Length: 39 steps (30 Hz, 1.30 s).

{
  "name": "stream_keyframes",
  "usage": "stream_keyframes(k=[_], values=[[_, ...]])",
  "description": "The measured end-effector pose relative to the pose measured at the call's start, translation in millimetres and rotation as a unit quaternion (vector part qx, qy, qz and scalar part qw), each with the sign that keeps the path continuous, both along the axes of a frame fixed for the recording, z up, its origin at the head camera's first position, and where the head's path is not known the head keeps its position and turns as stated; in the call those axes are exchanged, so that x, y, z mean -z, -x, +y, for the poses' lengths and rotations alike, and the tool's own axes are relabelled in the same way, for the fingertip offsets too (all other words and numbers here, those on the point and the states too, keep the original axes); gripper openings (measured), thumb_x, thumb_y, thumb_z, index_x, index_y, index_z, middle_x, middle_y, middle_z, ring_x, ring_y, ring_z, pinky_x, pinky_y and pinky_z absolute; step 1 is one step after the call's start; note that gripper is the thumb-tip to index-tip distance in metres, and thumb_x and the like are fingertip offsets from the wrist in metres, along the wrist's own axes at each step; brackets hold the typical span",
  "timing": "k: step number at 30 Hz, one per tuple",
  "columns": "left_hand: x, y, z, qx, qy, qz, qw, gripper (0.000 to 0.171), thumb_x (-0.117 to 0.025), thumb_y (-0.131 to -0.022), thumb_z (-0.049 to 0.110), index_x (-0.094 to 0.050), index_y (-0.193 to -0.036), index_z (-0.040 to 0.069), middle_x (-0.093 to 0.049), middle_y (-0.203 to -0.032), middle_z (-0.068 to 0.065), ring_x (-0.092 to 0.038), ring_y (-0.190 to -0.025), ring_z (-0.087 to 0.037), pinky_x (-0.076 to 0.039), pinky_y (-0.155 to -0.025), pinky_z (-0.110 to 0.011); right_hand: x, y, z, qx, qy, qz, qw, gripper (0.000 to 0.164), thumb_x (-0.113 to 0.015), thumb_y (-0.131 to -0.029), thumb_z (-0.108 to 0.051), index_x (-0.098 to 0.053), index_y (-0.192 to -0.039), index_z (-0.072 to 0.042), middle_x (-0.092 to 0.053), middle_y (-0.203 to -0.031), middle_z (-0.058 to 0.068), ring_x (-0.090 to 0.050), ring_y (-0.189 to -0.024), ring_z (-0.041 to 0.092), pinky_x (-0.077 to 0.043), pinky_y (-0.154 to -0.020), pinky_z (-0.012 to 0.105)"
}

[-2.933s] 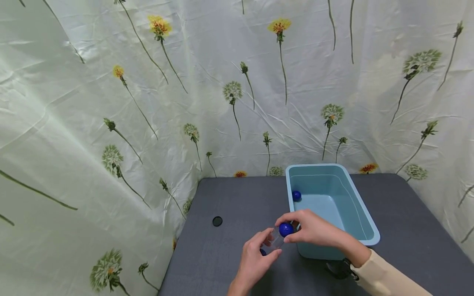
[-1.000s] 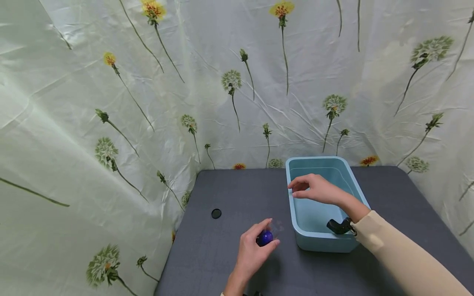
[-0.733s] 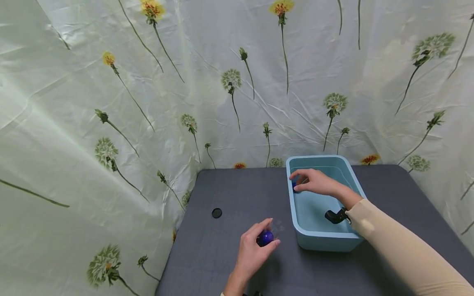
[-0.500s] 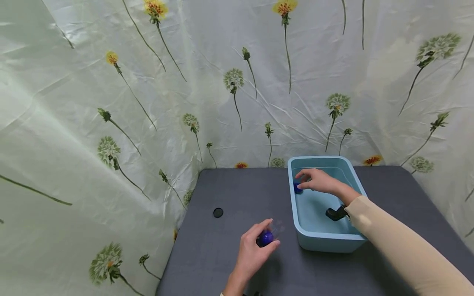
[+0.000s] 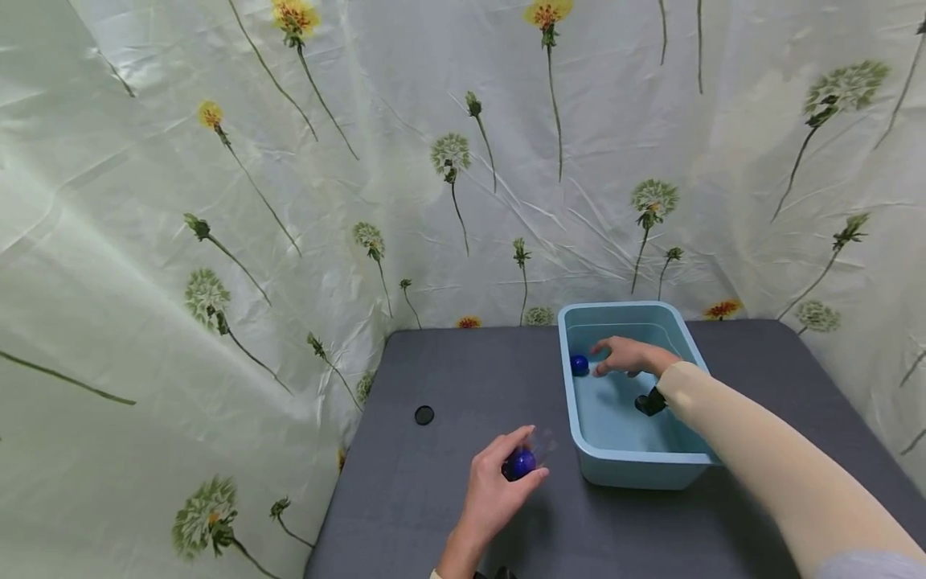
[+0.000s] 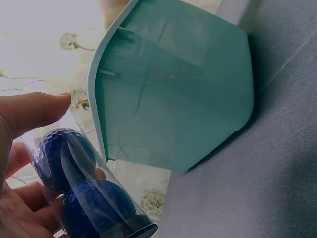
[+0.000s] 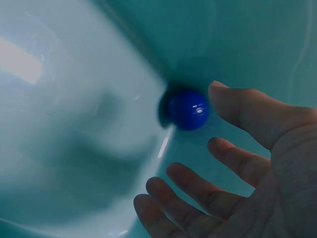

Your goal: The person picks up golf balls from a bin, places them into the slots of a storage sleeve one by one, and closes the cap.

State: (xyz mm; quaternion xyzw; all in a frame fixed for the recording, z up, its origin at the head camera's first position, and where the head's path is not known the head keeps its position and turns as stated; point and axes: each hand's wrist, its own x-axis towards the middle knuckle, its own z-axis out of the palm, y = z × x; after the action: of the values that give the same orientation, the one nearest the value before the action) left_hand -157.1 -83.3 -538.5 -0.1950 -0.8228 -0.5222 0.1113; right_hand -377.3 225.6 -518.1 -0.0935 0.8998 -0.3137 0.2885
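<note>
My left hand [image 5: 499, 486] grips a clear plastic tube [image 6: 81, 163] in front of the bin. Two dimpled blue golf balls [image 6: 64, 158] sit inside it, one above the other, over a black end cap [image 6: 141, 229]. Inside the light-blue bin [image 5: 637, 458], another blue ball [image 7: 189, 110] lies at the foot of the left wall. My right hand [image 5: 628, 356] reaches into the bin just right of that ball. In the right wrist view its thumb and fingers are spread, apart from the ball, with nothing held.
On the dark grey table [image 5: 463, 378], a black round cap [image 5: 424, 415] lies left of the bin. A flowered curtain [image 5: 405, 161] hangs behind the table and along its left side. The bin's raised rim runs beneath my right forearm.
Earlier my right hand held a blue ball at the tube's mouth; it let go and moved into the bin toward the remaining ball. My left hand keeps the tube almost still.
</note>
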Motion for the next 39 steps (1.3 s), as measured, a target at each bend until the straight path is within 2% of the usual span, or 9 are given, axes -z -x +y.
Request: stream_keyframes(k=[5,11,23,27,29,31,33,36,39], values=[[1.7,-1.0,-1,-0.004,0.002,-0.004,1.0,0.056,-0.085,-0.083,0.027,-0.064,-0.134,0.028,-0.067,-0.106,0.004,-0.062,-0.091,-0.01,-0.055,-0.078,-0.03,12.8,2.1,-2,0.015,-0.001,-0.028,0.999,0.072,-0.073,-0.092,-0.023,-0.039,-0.15,0.003,-0.034,-0.15,0.034,-0.042,-0.133,0.048,-0.049,-0.091,0.057],[2.5,-0.2,-1,-0.009,-0.001,-0.018,0.9998,0.055,-0.085,-0.083,0.026,-0.064,-0.134,0.029,-0.066,-0.106,0.007,-0.062,-0.091,-0.01,-0.055,-0.078,-0.029,22.5,1.3,-5,0.01,-0.007,-0.059,0.998,0.078,-0.075,-0.091,-0.024,-0.034,-0.153,0.001,-0.028,-0.153,0.035,-0.04,-0.134,0.05,-0.048,-0.094,0.057],[5.4,-0.9,-4,-0.012,0.006,-0.043,0.999,0.056,-0.085,-0.083,0.025,-0.064,-0.135,0.027,-0.068,-0.107,-0.003,-0.062,-0.092,-0.011,-0.054,-0.08,-0.029,29.7,5.4,-8,0.005,0.02,-0.053,0.998,0.081,-0.075,-0.091,-0.022,-0.031,-0.155,-0.001,-0.029,-0.152,0.035,-0.043,-0.132,0.048,-0.049,-0.092,0.058],[6.6,-1.0,-4,-0.014,0.006,-0.05,0.9986,0.055,-0.084,-0.084,0.027,-0.064,-0.135,0.027,-0.068,-0.107,0.0,-0.062,-0.093,-0.011,-0.054,-0.08,-0.028,30.0,5.1,-9,0.001,0.021,-0.043,0.999,0.075,-0.076,-0.089,-0.02,-0.039,-0.152,-0.004,-0.039,-0.145,0.031,-0.052,-0.118,0.041,-0.051,-0.088,0.057],[7.1,-1.0,-4,-0.017,0.008,-0.053,0.9984,0.055,-0.084,-0.084,0.027,-0.064,-0.135,0.027,-0.067,-0.107,0.003,-0.062,-0.094,-0.011,-0.054,-0.08,-0.029,29.8,4.1,-11,-0.005,0.019,-0.039,0.999,0.071,-0.076,-0.089,-0.018,-0.042,-0.15,-0.004,-0.049,-0.133,0.026,-0.057,-0.103,0.036,-0.052,-0.084,0.054],[6.9,-0.9,-4,-0.019,0.01,-0.058,0.9981,0.055,-0.084,-0.084,0.028,-0.064,-0.135,0.026,-0.066,-0.107,0.006,-0.062,-0.094,-0.011,-0.055,-0.081,-0.029,29.3,2.3,-14,-0.012,0.017,-0.037,0.999,0.067,-0.075,-0.089,-0.015,-0.045,-0.148,-0.004,-0.059,-0.112,0.018,-0.057,-0.083,0.027,-0.052,-0.077,0.048],[6.6,-0.4,-4,-0.021,0.011,-0.061,0.9979,0.055,-0.084,-0.084,0.027,-0.064,-0.135,0.027,-0.066,-0.107,0.008,-0.062,-0.094,-0.011,-0.054,-0.082,-0.029,30.7,1.5,-17,-0.018,0.016,-0.036,0.999,0.065,-0.075,-0.09,-0.013,-0.047,-0.147,-0.004,-0.06,-0.101,0.011,-0.054,-0.069,0.022,-0.051,-0.071,0.044],[5.8,0.7,-3,-0.024,0.011,-0.068,0.9973,0.055,-0.084,-0.084,0.028,-0.064,-0.134,0.031,-0.065,-0.107,0.009,-0.062,-0.095,-0.011,-0.054,-0.082,-0.03,35.8,3.5,-20,-0.031,0.004,-0.033,0.999,0.062,-0.076,-0.089,-0.011,-0.051,-0.145,-0.004,-0.061,-0.098,0.01,-0.057,-0.068,0.02,-0.053,-0.068,0.041],[6.2,1.5,-3,-0.026,0.013,-0.067,0.9973,0.055,-0.085,-0.083,0.028,-0.063,-0.134,0.033,-0.065,-0.107,0.01,-0.062,-0.095,-0.011,-0.055,-0.082,-0.031,41.6,7.0,-23,-0.042,-0.01,-0.028,0.999,0.057,-0.078,-0.087,-0.01,-0.056,-0.139,-0.005,-0.058,-0.112,0.015,-0.063,-0.081,0.024,-0.057,-0.072,0.042]])
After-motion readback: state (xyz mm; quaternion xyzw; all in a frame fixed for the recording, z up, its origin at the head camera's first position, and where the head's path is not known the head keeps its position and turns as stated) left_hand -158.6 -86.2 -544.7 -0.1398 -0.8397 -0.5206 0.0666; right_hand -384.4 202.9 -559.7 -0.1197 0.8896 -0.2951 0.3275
